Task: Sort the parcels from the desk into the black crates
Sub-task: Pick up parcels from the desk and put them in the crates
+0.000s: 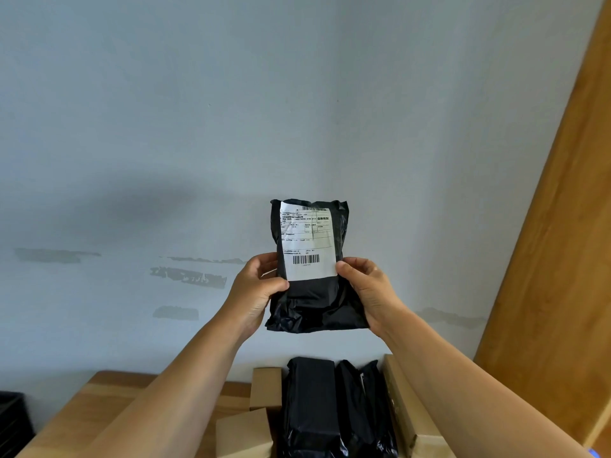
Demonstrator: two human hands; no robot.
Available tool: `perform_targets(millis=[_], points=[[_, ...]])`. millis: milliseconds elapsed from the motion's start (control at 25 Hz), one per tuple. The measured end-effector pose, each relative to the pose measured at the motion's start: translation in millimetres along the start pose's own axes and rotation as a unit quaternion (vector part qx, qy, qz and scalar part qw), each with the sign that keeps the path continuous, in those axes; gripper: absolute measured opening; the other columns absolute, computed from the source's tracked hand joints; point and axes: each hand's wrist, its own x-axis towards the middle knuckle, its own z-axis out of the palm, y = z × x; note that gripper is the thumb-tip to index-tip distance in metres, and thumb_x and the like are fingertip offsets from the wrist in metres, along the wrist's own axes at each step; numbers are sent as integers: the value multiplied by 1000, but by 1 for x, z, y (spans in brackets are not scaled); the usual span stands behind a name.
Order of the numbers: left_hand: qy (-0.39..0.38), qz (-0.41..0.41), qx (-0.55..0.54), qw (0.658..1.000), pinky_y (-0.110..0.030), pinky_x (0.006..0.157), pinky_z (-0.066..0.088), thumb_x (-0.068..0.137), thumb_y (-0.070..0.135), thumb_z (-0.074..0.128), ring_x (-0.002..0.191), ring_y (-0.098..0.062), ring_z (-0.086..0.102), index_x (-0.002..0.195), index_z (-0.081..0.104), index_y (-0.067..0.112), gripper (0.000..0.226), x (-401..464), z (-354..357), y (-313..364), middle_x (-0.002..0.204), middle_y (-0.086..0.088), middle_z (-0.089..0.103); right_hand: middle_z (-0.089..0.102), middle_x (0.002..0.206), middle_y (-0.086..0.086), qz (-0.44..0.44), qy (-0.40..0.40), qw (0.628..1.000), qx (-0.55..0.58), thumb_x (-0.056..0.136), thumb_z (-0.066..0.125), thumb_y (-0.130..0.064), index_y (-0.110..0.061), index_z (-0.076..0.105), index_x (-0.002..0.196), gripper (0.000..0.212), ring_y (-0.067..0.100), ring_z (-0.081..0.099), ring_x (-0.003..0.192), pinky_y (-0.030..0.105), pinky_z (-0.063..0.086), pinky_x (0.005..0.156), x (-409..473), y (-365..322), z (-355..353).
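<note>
I hold a black plastic parcel [314, 302] upright in front of the wall, well above the desk, its white shipping label with a barcode facing me. My left hand [256, 292] grips its left edge, thumb on the front. My right hand [367, 289] grips its right edge, thumb at the label's lower corner. On the wooden desk [112, 404] below lie more parcels: two black bags [312, 408] side by side and several brown cardboard boxes [264, 386]. Part of a black crate [13, 421] shows at the lower left edge.
A pale blue wall with scuffed patches fills the background. A tall wooden panel [555, 259] rises on the right. A long flat cardboard box [406, 418] lies right of the black bags, partly under my right forearm.
</note>
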Motion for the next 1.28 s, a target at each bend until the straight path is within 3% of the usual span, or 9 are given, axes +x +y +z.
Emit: perform_targets(millis=[120, 240, 400, 680, 1080, 1280], points=[[-15, 15, 4, 1000, -29, 76, 55, 64, -9, 60, 102, -14, 67, 111, 60, 21, 55, -1, 0, -3, 108, 3, 71, 74, 99, 10, 2, -15, 1000, 9, 79, 77, -12, -7, 60, 109, 35, 25, 72, 87, 32, 59, 70, -1, 0, 1], [-31, 23, -7, 999, -23, 71, 54, 60, -8, 58, 102, -12, 66, 111, 59, 24, 60, -1, -3, -5, 108, 8, 70, 74, 96, 14, 24, -33, 999, 23, 79, 73, 0, -1, 64, 105, 28, 28, 72, 85, 32, 58, 69, -1, 1, 0], [-42, 26, 6, 999, -27, 73, 55, 60, -9, 58, 102, -14, 66, 114, 59, 26, 64, -3, -9, -7, 110, 5, 70, 74, 92, 16, 25, -16, 999, 23, 76, 71, 9, 3, 64, 100, 26, 28, 72, 79, 30, 58, 65, 0, 5, 0], [-35, 50, 3, 998, -24, 81, 51, 77, 4, 70, 103, -15, 67, 110, 65, 24, 39, 0, -4, -9, 110, 1, 71, 74, 93, 16, 12, -20, 999, 43, 74, 71, 12, 5, 63, 102, 30, 30, 72, 80, 31, 58, 63, 0, 3, -3], [31, 27, -19, 999, -17, 69, 54, 85, 7, 64, 94, -15, 70, 107, 67, 15, 24, -7, 14, -17, 103, -2, 73, 75, 85, 13, 33, -39, 997, 61, 75, 69, 13, 4, 63, 98, 25, 26, 73, 74, 30, 58, 61, 8, 11, -23], [113, 2, 17, 993, -21, 72, 52, 87, 9, 61, 90, -13, 70, 101, 70, 18, 19, -26, 3, -26, 98, 1, 74, 75, 83, 8, 55, -72, 996, -11, 76, 73, 5, -3, 69, 93, 20, 17, 70, 65, 24, 55, 56, 10, 34, -20]])
